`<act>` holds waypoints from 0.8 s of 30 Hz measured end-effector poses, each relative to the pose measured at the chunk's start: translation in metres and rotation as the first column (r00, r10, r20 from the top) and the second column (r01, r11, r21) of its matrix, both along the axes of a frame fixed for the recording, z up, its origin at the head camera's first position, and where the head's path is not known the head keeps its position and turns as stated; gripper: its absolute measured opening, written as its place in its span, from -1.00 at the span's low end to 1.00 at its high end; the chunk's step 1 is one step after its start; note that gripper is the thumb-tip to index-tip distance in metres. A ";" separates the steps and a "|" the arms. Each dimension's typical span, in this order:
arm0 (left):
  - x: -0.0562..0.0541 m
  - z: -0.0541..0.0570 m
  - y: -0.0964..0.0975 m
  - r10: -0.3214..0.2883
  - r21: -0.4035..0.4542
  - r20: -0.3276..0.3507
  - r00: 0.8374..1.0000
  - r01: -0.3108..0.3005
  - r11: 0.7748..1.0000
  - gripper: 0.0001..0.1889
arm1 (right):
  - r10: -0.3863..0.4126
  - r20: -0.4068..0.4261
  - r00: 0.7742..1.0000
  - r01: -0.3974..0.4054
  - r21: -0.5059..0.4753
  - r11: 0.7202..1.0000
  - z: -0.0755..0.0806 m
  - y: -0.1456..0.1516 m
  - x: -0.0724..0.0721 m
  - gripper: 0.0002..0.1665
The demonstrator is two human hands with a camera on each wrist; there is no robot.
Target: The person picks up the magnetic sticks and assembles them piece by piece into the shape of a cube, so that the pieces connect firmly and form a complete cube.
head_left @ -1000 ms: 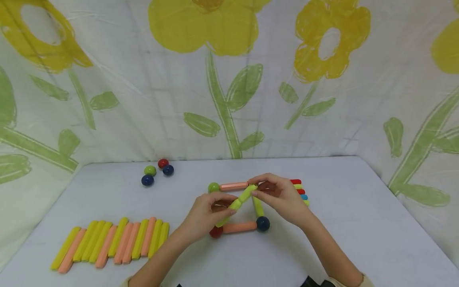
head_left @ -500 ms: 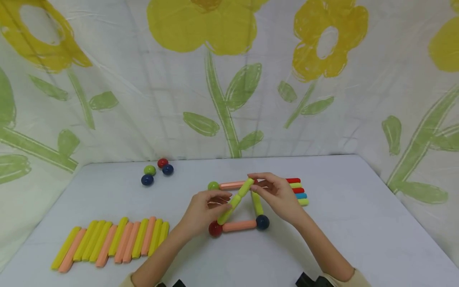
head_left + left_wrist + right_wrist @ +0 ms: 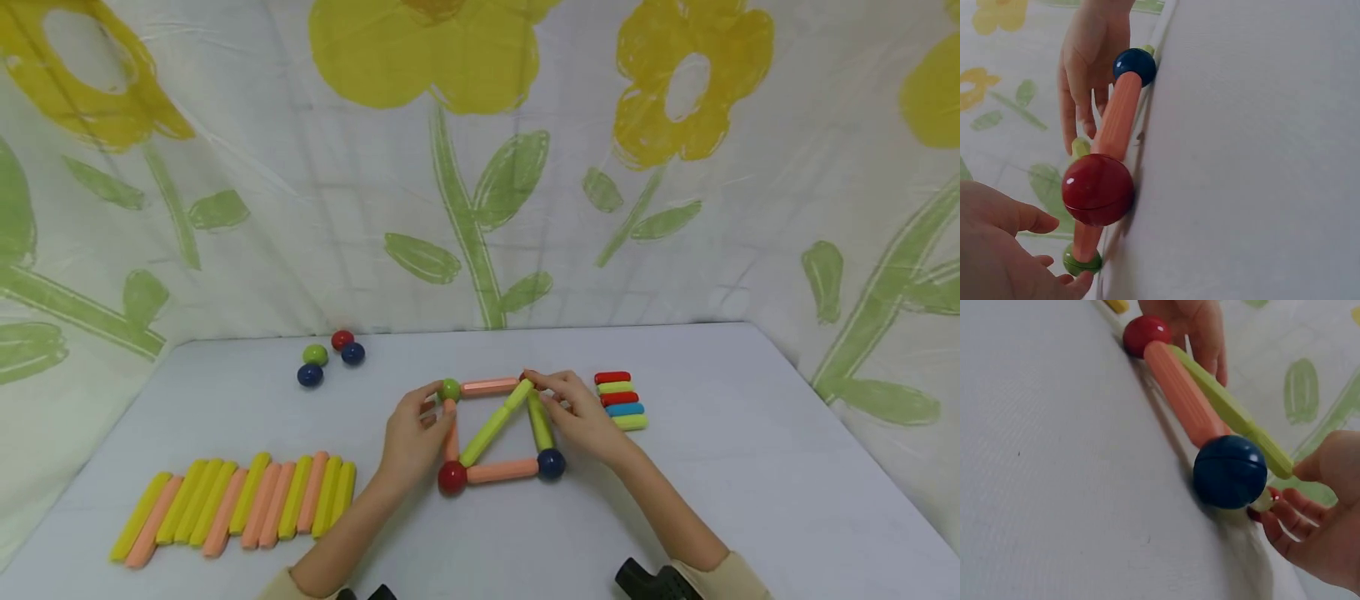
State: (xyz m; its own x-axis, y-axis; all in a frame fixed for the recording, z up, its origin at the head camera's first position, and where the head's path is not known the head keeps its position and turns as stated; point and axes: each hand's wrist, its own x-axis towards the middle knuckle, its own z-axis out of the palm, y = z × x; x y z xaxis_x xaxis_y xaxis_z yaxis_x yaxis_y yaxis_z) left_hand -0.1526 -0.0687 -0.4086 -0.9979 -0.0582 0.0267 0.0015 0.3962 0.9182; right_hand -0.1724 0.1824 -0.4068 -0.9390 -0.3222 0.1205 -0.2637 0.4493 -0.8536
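- One lime rod (image 3: 495, 425), two pieces end to end, spans the square frame (image 3: 1185, 394) on the tabletop (image 3: 750, 500) diagonally.
- Long axis: near-left corner to far-right corner; upper end points away from the person and rightward.
- Lower end at the red ball (image 3: 452, 477); upper end at the far-right corner, partly covered by fingertips, can't tell if seated.
- Right hand (image 3: 583, 419): narrow, fingertips hold the rod's upper end.
- Left hand (image 3: 411, 435): loosely wide at the far-left corner, a finger touching the green ball (image 3: 450, 390), thumb over the left orange stick (image 3: 452, 446).
- Blue ball (image 3: 551, 463) at the near-right corner; lime side stick (image 3: 541, 425) runs along the right side.
- Versus half a second ago: left hand is off the rod's lower piece, now at the green ball; rod looks straighter, kink at the joint mostly gone; right hand remains at the upper end.
- Also changed: left orange stick now shows; short rods (image 3: 619, 400) on the right no longer covered by the right hand.
- Stick row (image 3: 236, 500) on the left looks unchanged.
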 end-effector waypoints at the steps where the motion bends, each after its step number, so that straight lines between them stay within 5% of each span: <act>1: -0.001 -0.002 0.000 0.001 0.012 0.012 1.000 -0.001 1.000 -0.49 | 0.006 0.020 1.000 -0.006 0.013 1.000 -0.002 0.000 -0.001 -0.50; 6: -0.003 -0.010 0.000 0.006 0.042 0.034 0.999 -0.008 0.999 -0.47 | 0.009 0.062 0.998 -0.014 0.073 0.997 -0.008 0.000 -0.004 -0.48; 16: -0.005 -0.013 0.001 0.014 0.072 0.045 0.999 -0.017 0.997 -0.47 | -0.089 -0.171 0.981 0.122 0.197 0.973 -0.018 0.004 -0.006 -0.52; 24: -0.005 -0.013 -0.001 0.002 0.081 0.039 0.999 -0.005 0.997 -0.47 | -0.074 -0.204 0.976 0.118 0.217 0.969 -0.022 0.004 -0.006 -0.54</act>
